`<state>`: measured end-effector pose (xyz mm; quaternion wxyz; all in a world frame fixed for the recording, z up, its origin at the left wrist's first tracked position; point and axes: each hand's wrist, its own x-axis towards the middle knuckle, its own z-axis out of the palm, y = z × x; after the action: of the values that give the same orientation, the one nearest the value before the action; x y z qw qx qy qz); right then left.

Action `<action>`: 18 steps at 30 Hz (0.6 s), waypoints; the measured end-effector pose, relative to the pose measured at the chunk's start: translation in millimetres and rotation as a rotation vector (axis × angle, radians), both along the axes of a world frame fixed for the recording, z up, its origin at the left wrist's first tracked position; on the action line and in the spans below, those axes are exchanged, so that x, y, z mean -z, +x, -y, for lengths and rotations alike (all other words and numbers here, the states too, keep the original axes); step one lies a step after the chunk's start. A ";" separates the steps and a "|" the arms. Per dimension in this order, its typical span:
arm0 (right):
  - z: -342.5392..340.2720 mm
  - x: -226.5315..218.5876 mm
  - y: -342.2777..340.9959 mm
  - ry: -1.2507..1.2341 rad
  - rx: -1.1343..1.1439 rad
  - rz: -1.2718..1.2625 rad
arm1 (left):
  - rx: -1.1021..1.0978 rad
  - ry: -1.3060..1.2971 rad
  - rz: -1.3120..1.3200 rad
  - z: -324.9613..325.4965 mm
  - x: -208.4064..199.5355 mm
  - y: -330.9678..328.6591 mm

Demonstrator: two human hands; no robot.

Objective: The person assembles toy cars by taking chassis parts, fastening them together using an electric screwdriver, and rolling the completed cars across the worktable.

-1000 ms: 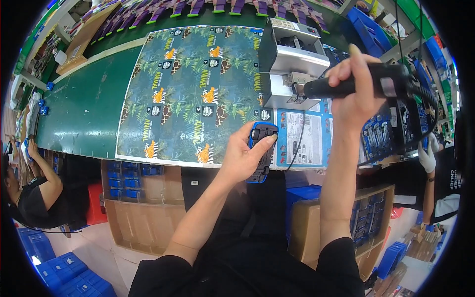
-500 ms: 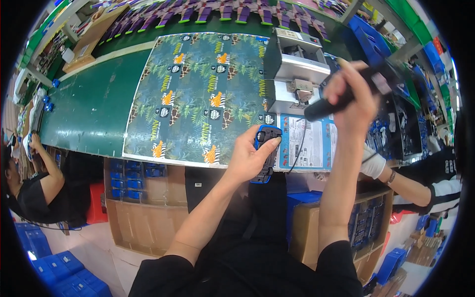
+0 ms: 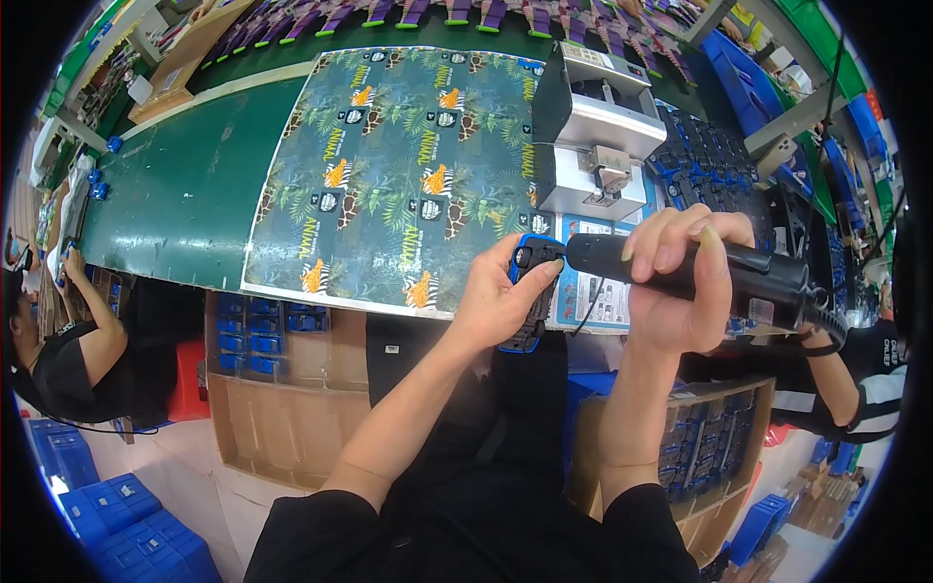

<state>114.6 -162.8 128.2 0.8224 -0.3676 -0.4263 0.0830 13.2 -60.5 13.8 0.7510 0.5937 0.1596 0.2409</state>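
My left hand (image 3: 494,296) is closed round a toy car (image 3: 534,296) with a black underside and blue edges, its underside turned up at the table's front edge. My thumb lies across that underside. In my right hand (image 3: 692,282) is a black electric screwdriver (image 3: 604,258), held almost level with the fingers wrapped over its body. Its front end points left at the toy car, close to the car's far end; whether the bit touches is too small to tell. A cord leaves the back of the screwdriver at the right.
A grey metal machine (image 3: 595,146) stands behind my hands. Jungle-print sheets (image 3: 389,185) cover the green table (image 3: 185,204). Cardboard boxes (image 3: 282,418) with blue parts stand below on both sides. Rows of black-and-blue parts (image 3: 705,160) lie at right. Other people work at left and right.
My right hand has brought the electric screwdriver down and toward me, from beside the machine to the toy car, and levelled it. My left hand keeps its hold on the car.
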 end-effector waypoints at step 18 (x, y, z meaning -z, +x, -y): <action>-12.6 14.1 -18.4 -0.055 0.068 0.163 | 0.012 0.010 -0.055 -2.1 -1.0 -1.7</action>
<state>96.2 -150.2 114.1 0.7770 -0.4097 -0.4765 0.0366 11.5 -58.4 14.8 0.7450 0.6046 0.1752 0.2207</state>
